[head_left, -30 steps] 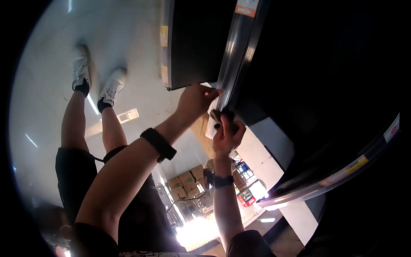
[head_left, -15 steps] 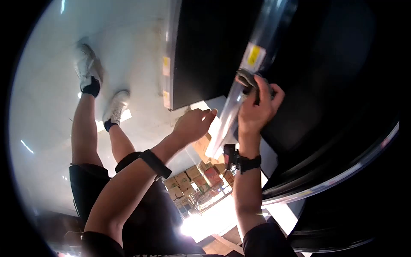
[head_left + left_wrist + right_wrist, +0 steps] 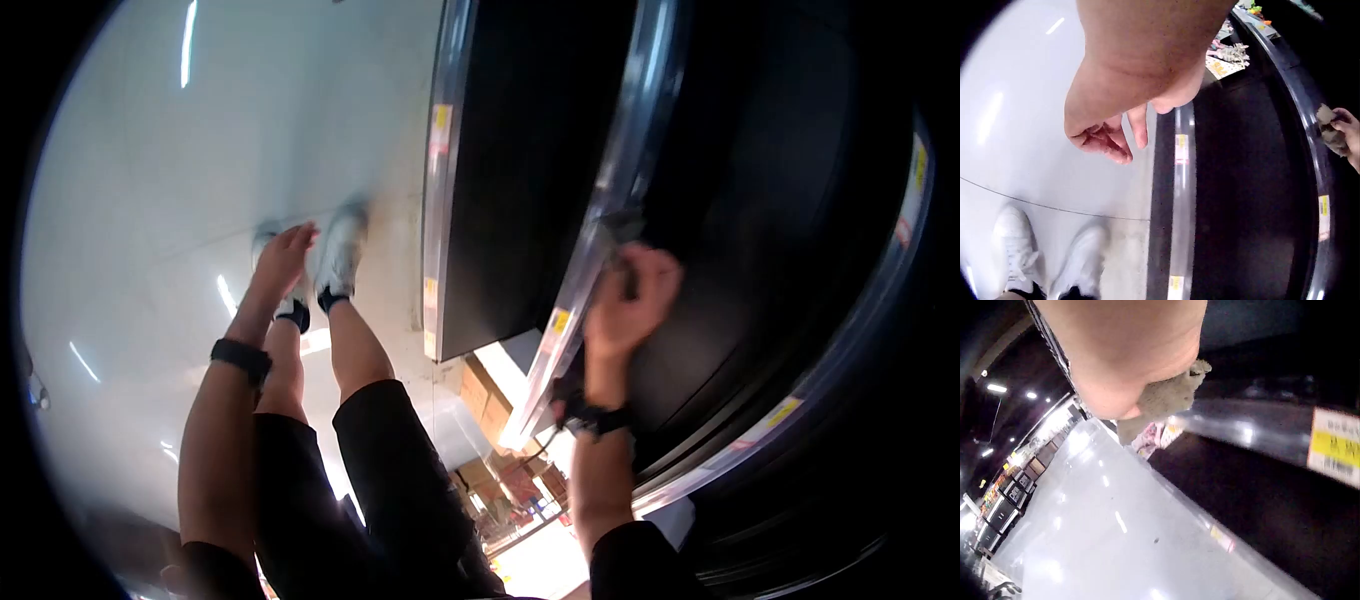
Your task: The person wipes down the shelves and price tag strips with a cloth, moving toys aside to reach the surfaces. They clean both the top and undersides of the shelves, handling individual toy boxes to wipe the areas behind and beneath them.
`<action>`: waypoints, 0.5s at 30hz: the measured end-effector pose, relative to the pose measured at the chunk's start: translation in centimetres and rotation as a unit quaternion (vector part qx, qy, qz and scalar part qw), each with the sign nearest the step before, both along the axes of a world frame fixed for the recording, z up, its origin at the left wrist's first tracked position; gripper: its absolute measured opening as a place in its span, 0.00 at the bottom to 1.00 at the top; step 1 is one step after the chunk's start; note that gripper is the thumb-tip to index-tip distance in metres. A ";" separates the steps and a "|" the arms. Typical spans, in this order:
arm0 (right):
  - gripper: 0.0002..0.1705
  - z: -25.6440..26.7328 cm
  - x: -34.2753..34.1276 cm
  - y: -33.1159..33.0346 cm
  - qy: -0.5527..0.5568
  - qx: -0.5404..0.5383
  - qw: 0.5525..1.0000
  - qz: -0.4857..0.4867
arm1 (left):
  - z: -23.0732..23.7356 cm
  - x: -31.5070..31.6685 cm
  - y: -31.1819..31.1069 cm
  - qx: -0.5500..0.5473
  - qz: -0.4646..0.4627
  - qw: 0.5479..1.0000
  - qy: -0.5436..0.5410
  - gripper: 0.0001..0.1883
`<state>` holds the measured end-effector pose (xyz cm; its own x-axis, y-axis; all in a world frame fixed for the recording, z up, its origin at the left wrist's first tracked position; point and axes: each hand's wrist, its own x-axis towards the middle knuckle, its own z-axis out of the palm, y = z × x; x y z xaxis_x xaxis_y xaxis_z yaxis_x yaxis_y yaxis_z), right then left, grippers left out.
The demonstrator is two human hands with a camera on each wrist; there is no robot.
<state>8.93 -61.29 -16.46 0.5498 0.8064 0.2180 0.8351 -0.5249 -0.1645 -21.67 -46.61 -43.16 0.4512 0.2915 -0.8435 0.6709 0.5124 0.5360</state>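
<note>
A grey-brown cloth (image 3: pixel 622 224) is gripped in my right hand (image 3: pixel 635 300) against the clear front strip (image 3: pixel 650 85) of a black shelf, beyond a yellow-and-white label (image 3: pixel 560 320). In the right wrist view the cloth (image 3: pixel 1166 400) hangs from under the hand (image 3: pixel 1129 359), whose fingers are mostly hidden. My left hand (image 3: pixel 284 264) hangs over the floor near the shoes, holding nothing. Its fingers look loosely bent in the left wrist view, where the cloth (image 3: pixel 1330 130) shows at the right edge.
A lower shelf edge (image 3: pixel 438 210) with labels runs between the floor (image 3: pixel 210 150) and the strip. Another curved, labelled edge (image 3: pixel 840 350) lies at the right. Packaged goods (image 3: pixel 1229 56) sit at the far end of the shelf in the left wrist view. Cardboard boxes (image 3: pixel 485 400) stand beyond.
My right hand has moved the cloth along the strip, past a label. My left hand has drawn away from the strip, leftward over the floor. The head view has shifted too.
</note>
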 end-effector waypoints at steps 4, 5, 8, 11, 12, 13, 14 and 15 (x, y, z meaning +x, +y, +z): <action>0.17 -5.9 -4.6 0.6 0.270 -0.047 0.960 -0.051 | 3.8 -2.7 5.1 0.047 -0.023 0.996 0.072 0.30; 0.17 -8.4 -5.0 0.9 0.304 -0.038 0.949 -0.075 | 4.3 -2.8 7.0 0.075 -0.036 0.993 0.088 0.31; 0.14 -15.7 -5.1 -1.2 0.366 -0.078 0.909 -0.181 | 6.8 -2.5 13.1 0.149 -0.044 0.985 0.080 0.30; 0.18 -19.0 -5.6 -4.1 0.423 -0.220 0.837 -0.269 | 10.6 -2.6 18.0 0.251 -0.073 0.964 0.046 0.23; 0.20 -19.7 -6.4 -5.8 0.445 -0.284 0.800 -0.286 | 11.8 -3.5 17.9 0.251 -0.076 0.964 0.047 0.23; 0.20 -19.8 -6.6 -5.0 0.446 -0.285 0.800 -0.281 | 13.6 -4.1 19.6 0.285 -0.078 0.954 0.044 0.21; 0.23 -20.3 -6.3 -5.2 0.475 -0.350 0.752 -0.294 | 14.4 -4.4 20.3 0.320 -0.082 0.943 0.043 0.18; 0.25 -20.2 -5.5 -4.9 0.498 -0.417 0.696 -0.307 | 14.9 -5.1 21.3 0.299 -0.086 0.948 0.067 0.17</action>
<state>3.38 -66.20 -36.64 0.3897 -0.0282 -0.9205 0.1016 -0.9921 0.0734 -26.73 -25.33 -28.24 0.4356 0.6675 -0.6039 0.7997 0.0210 0.6000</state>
